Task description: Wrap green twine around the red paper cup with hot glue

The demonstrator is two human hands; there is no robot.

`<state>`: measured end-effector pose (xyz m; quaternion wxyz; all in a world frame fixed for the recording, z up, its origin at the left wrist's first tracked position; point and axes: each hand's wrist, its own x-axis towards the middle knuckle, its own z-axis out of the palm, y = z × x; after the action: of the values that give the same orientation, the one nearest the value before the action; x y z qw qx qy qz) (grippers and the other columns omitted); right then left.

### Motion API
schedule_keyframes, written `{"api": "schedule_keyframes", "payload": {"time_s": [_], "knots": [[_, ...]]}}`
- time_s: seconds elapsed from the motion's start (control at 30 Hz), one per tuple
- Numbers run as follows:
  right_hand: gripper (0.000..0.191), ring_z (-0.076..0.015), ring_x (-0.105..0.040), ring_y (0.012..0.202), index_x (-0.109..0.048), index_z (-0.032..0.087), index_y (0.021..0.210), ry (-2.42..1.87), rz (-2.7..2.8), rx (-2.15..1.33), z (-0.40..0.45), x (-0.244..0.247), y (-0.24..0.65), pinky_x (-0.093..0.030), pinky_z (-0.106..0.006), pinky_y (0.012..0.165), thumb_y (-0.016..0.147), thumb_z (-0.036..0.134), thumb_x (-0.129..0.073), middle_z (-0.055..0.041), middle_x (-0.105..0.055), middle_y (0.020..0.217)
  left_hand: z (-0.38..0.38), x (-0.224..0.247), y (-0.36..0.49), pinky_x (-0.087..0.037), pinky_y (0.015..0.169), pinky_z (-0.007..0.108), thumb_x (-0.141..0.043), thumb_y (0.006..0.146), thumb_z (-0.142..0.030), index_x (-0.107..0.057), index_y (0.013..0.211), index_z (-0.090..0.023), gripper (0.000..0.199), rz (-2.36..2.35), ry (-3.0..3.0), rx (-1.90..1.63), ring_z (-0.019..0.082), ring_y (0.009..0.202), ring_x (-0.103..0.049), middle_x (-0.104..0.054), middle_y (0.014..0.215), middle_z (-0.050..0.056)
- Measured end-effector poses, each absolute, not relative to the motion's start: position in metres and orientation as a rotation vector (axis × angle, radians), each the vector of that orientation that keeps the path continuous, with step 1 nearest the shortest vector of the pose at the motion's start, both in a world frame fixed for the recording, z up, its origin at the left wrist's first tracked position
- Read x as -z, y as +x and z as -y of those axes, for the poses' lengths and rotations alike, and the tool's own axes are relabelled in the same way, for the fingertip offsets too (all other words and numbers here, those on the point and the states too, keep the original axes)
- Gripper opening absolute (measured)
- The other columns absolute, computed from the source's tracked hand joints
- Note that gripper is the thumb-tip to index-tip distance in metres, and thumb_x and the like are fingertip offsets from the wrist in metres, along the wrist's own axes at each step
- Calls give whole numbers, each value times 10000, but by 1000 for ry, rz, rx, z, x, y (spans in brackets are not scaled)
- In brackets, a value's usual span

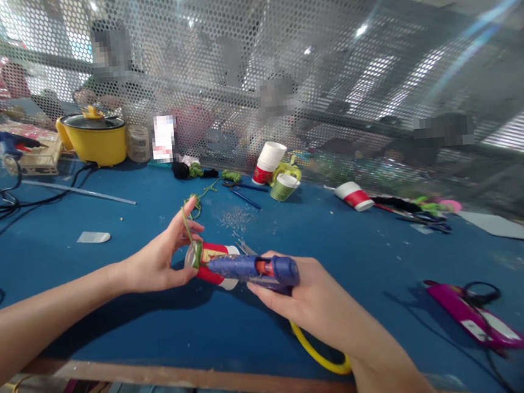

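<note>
My left hand grips a red and white paper cup lying on its side, fingers at its left end. Green yarn is wrapped round that end and runs up over my index finger. In my right hand is a blue hot glue gun, its nozzle pointing left at the yarn-wrapped end; whether it touches cannot be told. Beneath my right hand lie scissors, with a yellow handle and blade tips showing, the rest hidden.
At the back left stands a yellow electric pot beside another glue gun. Stacked paper cups, a green-wrapped cup and a tipped cup are along the mesh panel. A purple packet with a cable lies right.
</note>
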<state>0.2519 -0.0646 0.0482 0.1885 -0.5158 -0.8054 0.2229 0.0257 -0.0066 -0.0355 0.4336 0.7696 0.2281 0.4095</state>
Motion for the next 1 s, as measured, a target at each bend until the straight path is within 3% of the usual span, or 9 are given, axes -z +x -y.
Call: {"api": "schedule_keyframes", "payload": {"time_s": [0.63,1.0], "knots": [[114,-132,-551,613,-599,186,721,-1445,2145,-589,56,-41,257,-428,-225,582,782,280,-576,19,-644,675,12,32,27,-398,959,482,-565,718,-79,72,1396,-315,960,-537,2068,-1020,233,1079,-483,-345,1279,149],[145,-141,-544,597,-592,175,692,-1491,2115,-617,53,-41,254,-431,-238,547,770,294,-562,1,-649,660,13,33,27,-411,949,470,-566,716,-72,77,1397,-300,964,-552,2063,-1000,234,1092,-480,-301,1341,172]]}}
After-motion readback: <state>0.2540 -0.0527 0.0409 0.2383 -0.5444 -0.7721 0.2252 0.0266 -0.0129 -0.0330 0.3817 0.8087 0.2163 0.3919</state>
